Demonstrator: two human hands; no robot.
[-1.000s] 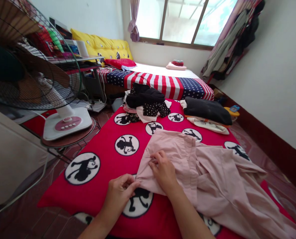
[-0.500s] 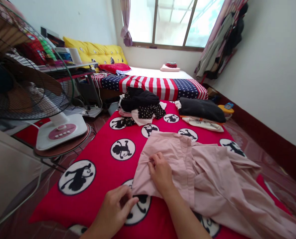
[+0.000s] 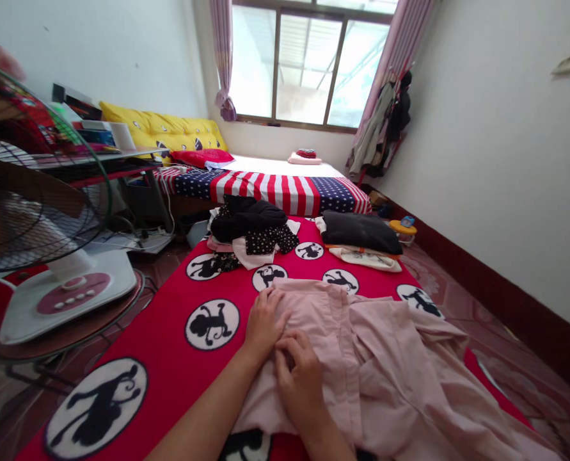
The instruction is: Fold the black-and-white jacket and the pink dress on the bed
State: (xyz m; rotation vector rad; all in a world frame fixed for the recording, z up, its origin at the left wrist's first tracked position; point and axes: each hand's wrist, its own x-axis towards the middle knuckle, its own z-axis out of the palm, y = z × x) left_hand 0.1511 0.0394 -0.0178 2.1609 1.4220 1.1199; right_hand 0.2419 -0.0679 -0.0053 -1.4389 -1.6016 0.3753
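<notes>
A pale pink garment (image 3: 380,358) lies spread over a red blanket (image 3: 169,326) printed with black monkey circles. My left hand (image 3: 264,321) rests flat on the garment's far left corner, fingers stretched out. Just below it, my right hand (image 3: 298,378) lies on the same cloth with its fingers bent and pressed onto the fabric, beside a vertical seam. Both forearms reach in from the bottom edge.
A heap of black and dotted clothes (image 3: 251,234) and a folded black stack (image 3: 361,237) lie at the blanket's far end. Behind is a flag-patterned bed (image 3: 275,186). A standing fan (image 3: 49,282) is close on the left. A wall (image 3: 505,160) runs along the right.
My left hand let go of the garment's near edge and moved up onto its far left corner. The right hand stayed on the cloth. The camera tilted up and shifted.
</notes>
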